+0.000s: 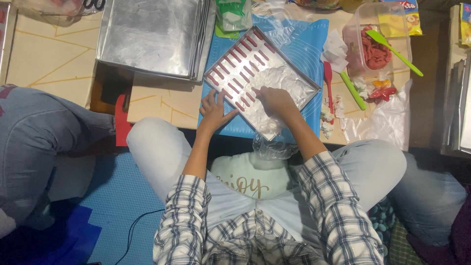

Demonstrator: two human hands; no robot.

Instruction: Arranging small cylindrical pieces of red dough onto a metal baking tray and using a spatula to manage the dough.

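The left hand point(214, 112), fingers spread flat and gripping nothing, braces the metal tray point(294, 86) at its near corner. The right hand point(274, 100), loosely curled, rests on the tray by the red dough strips point(240, 64) (2 rows); whether it pinches one cannot be told.

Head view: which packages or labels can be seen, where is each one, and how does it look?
Yellow packet: top right, behind the clear plastic tub; flat, yellow with red and blue print.
Green packet: top centre, above the baking tray; green and white.
Yellow pack: far right edge, partly cut off.
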